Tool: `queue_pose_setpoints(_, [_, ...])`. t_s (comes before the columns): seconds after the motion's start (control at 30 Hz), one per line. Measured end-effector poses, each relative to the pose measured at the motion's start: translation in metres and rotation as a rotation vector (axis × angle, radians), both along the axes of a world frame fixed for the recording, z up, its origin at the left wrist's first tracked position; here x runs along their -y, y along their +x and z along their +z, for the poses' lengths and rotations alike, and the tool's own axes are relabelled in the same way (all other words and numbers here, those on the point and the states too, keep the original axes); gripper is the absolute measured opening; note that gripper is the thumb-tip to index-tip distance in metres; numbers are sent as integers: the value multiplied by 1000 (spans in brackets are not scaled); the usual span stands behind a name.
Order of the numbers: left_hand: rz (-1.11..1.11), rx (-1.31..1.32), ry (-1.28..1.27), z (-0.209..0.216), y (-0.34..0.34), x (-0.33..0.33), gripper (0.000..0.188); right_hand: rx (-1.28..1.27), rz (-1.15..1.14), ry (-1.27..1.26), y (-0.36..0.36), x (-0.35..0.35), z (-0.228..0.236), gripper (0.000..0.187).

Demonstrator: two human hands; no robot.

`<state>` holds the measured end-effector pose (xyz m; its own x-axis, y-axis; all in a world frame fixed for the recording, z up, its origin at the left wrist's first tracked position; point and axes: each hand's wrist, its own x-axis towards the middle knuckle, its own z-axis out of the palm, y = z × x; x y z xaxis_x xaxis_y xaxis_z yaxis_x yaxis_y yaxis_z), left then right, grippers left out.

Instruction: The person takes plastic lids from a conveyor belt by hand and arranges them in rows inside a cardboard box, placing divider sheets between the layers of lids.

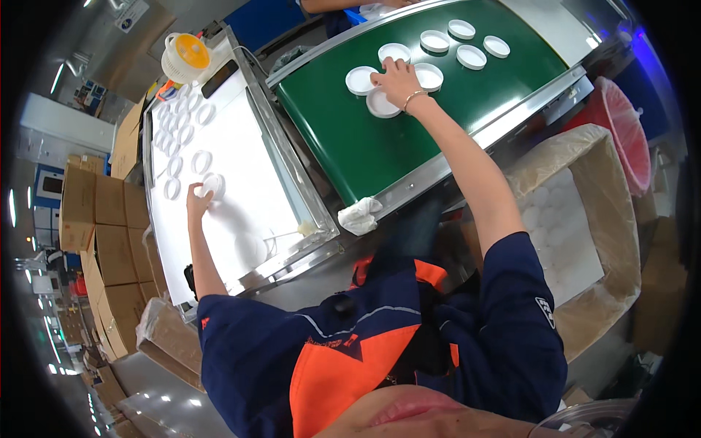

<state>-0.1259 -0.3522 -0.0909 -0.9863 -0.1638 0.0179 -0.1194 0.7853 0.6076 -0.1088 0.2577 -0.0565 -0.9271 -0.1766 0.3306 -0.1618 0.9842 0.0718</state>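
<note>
My left hand [202, 196] rests at the white table, its fingers closed on the rim of a white round lid [214, 182]. Another white ring-shaped piece [201, 162] lies just beyond it. My right hand [398, 84], with a bracelet at the wrist, reaches over the green conveyor belt [321, 139]. Its fingers are spread among shallow white round lids; one lid [382, 104] lies partly under the palm, and another [360, 81] sits by the thumb. A lid [395, 52] is at the fingertips and one more [429, 77] to the right. Whether the fingers touch them is hard to tell.
Farther along the belt lie several more lids [471, 57]. Rows of white rings [175, 120] cover the white table's [237, 139] far left, near a dark phone-like slab [220, 79] and a yellow-and-white device [191, 52]. A crumpled cloth [359, 216] hangs at the belt's corner. A lined carton [617, 241] stands right.
</note>
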Motion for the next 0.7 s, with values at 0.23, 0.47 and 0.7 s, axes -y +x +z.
queue_pose_setpoints(0.23, [162,-221,361,2,23,-12,30,195,-81,-153,-16,-35,-2,29])
queue_pose_setpoints(0.47, [-328,126,64,8,111,-8,25,158,-107,-7,-4,-34,-1,44])
queue_pose_setpoints(0.7, [-233,-39,-77,-1,48,-79,33,302,66,-142,4,-33,14,32])
